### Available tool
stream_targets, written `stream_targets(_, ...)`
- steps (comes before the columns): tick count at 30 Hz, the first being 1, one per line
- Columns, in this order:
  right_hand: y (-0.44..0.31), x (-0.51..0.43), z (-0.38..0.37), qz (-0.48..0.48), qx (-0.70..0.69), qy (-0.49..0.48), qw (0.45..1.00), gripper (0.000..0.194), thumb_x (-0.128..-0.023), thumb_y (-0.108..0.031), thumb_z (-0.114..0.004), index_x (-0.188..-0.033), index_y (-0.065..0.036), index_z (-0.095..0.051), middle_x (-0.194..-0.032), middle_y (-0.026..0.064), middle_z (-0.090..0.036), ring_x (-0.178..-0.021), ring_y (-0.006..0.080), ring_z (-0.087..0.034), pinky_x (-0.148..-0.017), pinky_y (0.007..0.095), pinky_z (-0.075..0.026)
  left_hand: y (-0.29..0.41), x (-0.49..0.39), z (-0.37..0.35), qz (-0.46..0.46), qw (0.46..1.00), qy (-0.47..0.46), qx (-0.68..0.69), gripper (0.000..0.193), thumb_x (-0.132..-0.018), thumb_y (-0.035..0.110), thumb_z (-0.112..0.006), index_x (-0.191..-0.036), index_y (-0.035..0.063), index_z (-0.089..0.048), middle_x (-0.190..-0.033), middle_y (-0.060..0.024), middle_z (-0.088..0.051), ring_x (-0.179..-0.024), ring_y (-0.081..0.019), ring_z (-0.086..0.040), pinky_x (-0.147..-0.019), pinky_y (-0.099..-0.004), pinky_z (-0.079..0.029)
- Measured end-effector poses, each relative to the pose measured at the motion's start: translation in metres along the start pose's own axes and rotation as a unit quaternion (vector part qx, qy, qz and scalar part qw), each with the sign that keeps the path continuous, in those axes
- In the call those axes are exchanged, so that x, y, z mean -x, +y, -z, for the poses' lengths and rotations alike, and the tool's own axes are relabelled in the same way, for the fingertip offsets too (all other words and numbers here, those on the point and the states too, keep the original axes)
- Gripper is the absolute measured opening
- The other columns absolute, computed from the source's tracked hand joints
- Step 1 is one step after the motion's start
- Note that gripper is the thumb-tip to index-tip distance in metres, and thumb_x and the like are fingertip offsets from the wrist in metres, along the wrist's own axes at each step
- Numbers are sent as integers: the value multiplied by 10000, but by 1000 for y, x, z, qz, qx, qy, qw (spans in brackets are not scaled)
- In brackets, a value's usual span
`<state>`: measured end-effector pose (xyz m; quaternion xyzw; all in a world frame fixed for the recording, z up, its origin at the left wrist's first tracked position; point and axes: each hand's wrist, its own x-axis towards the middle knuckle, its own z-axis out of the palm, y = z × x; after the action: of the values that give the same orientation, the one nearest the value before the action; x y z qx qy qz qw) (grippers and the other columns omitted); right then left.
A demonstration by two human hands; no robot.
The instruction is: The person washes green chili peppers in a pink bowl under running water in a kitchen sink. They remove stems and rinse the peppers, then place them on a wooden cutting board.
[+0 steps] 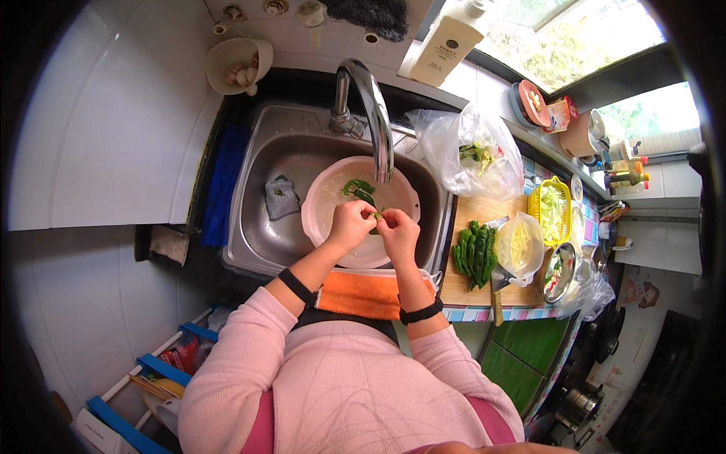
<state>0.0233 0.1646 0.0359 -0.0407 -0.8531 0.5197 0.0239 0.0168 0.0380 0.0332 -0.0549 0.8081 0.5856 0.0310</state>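
Observation:
My left hand [351, 226] and my right hand [399, 231] meet over a pink plastic basin [320, 196] in the steel sink [258, 227]. Between them both sets of fingertips pinch a green pepper [375, 216], mostly hidden by the hands. Other green peppers [358, 186] lie in the basin under the tap. On the wooden cutting board [471, 207] to the right rests a pile of long green peppers [475, 254]. Beside the pile, a clear bowl of pale shreds [515, 245] covers part of a cleaver, whose handle [498, 307] points toward me.
The curved chrome tap [383, 130] arches over the basin. A grey cloth [281, 198] lies in the sink. A plastic bag with scraps [482, 156] stands right of the tap. Farther right are a yellow basket [550, 210] and a metal bowl [559, 273]. An orange towel [360, 294] hangs at the front edge.

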Motion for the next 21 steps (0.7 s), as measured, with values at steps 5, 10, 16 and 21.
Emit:
stream_targets(5, -5, -1, 0, -8, -24, 9, 1000, 90, -690, -40, -652, -761, 11, -631, -616, 75, -610, -548, 106, -574, -537, 234, -465, -5, -1, -1, 66, 996, -13, 64, 98, -692, 21, -622, -777, -21, -647, -708, -72, -651, -631, -98, -593, -590, -245, -485)
stream_targets(10, -3, -1, 2, -25, -23, -12, 999, 83, -699, -22, -648, -771, 16, -630, -634, 53, -619, -568, 84, -576, -549, 219, -470, -11, -2, -2, 107, 988, -12, 111, 87, -698, -3, -610, -774, -24, -644, -696, -61, -638, -627, -97, -585, -579, -231, -476)
stream_targets(16, 8, -3, 5, -65, -127, -63, 988, 185, -718, 0, -660, -893, 8, -602, -733, 35, -622, -664, 68, -582, -614, 199, -478, -19, -12, 4, 118, 985, -41, 116, 102, -737, -8, -600, -832, -33, -628, -740, -60, -630, -633, -105, -584, -585, -230, -483)
stream_targets(21, 14, -2, 7, -35, -66, -79, 994, 281, -717, 39, -652, -970, -7, -537, -813, 29, -604, -743, 76, -582, -656, 200, -480, -18, -11, 3, 134, 965, -43, 223, 121, -760, -18, -600, -879, -38, -610, -797, -58, -629, -702, -117, -594, -654, -240, -494)
